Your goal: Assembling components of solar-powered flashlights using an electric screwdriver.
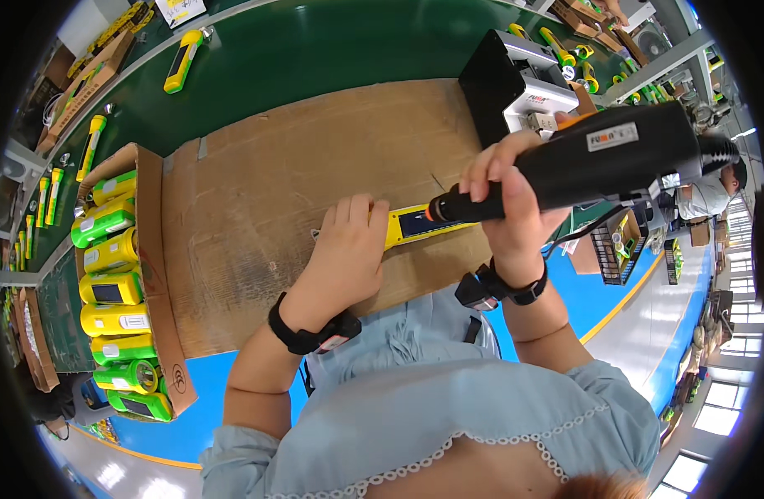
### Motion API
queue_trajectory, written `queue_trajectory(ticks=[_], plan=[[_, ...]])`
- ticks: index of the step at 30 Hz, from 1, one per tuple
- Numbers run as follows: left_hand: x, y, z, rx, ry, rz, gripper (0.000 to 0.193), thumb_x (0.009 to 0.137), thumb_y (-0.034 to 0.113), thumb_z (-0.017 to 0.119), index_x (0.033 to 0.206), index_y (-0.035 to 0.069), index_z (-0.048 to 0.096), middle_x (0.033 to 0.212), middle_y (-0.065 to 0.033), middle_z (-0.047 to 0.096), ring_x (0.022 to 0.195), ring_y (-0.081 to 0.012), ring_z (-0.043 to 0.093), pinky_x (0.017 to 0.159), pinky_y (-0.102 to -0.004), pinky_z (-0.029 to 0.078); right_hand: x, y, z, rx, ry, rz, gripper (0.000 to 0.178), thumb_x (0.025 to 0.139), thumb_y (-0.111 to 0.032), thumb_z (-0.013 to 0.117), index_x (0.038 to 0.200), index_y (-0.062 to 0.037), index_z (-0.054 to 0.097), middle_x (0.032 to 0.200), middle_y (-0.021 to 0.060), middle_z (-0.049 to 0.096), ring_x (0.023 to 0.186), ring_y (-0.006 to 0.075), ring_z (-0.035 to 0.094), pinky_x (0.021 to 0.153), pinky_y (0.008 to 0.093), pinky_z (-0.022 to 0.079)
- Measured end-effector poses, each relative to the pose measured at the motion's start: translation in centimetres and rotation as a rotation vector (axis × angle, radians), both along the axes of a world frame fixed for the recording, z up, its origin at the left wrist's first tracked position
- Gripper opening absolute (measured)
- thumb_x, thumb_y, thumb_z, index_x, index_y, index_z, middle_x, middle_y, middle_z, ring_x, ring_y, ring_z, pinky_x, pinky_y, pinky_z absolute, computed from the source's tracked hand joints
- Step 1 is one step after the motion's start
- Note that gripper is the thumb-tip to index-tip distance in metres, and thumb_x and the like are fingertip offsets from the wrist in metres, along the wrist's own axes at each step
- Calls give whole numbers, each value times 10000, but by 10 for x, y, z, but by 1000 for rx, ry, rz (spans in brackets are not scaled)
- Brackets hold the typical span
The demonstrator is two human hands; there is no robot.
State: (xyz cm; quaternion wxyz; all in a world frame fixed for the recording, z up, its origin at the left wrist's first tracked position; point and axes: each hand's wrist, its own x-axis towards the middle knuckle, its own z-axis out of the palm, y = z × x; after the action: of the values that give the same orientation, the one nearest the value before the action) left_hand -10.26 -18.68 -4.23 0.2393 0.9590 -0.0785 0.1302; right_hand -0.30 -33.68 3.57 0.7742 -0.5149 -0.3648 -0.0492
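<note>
A yellow flashlight [417,224] lies flat on a brown cardboard sheet [266,183], its dark panel facing up. My left hand [349,245] presses down on its left end, covering that end. My right hand [505,200] grips a black electric screwdriver [598,158], held almost level, and its orange-ringed tip touches the flashlight's right part. Both wrists wear black bands.
A cardboard box [153,249] at the left holds several yellow and green flashlights. A black and white machine [515,83] stands behind the screwdriver. More flashlights [182,60] lie on the green belt. Another person [706,195] works at the far right.
</note>
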Motion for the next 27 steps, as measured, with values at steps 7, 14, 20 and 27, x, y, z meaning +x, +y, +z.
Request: queue_trajectory(ticks=[7,14,20,27], plan=[[-1,-3,-1,16,-1,9,582,578,11,581,1147,-47,474,1058,-202,467,980,-377,474,856,-417,389,-7,24,-10,-45,-15,112,95,857,-21,554,862,21,468,803,94,485,607,180,551,599,341,492],[-3,-5,0,100,-15,53,532,612,41,598,1126,-36,487,1030,-184,484,958,-334,483,820,-393,385,0,25,-16,-73,-46,107,98,848,4,549,866,34,458,804,98,485,601,181,548,586,345,496],[-2,-6,1,149,-36,79,506,630,62,612,1115,-25,496,991,-169,492,935,-313,486,793,-379,381,3,22,-12,-79,-63,66,81,852,5,535,837,27,459,795,97,484,592,178,545,588,342,496],[0,-7,0,119,-9,76,500,614,49,608,1094,-35,499,989,-174,491,936,-324,487,790,-383,386,2,27,-18,-58,-69,103,436,837,57,520,1212,-20,311,793,102,490,593,182,544,594,348,498]])
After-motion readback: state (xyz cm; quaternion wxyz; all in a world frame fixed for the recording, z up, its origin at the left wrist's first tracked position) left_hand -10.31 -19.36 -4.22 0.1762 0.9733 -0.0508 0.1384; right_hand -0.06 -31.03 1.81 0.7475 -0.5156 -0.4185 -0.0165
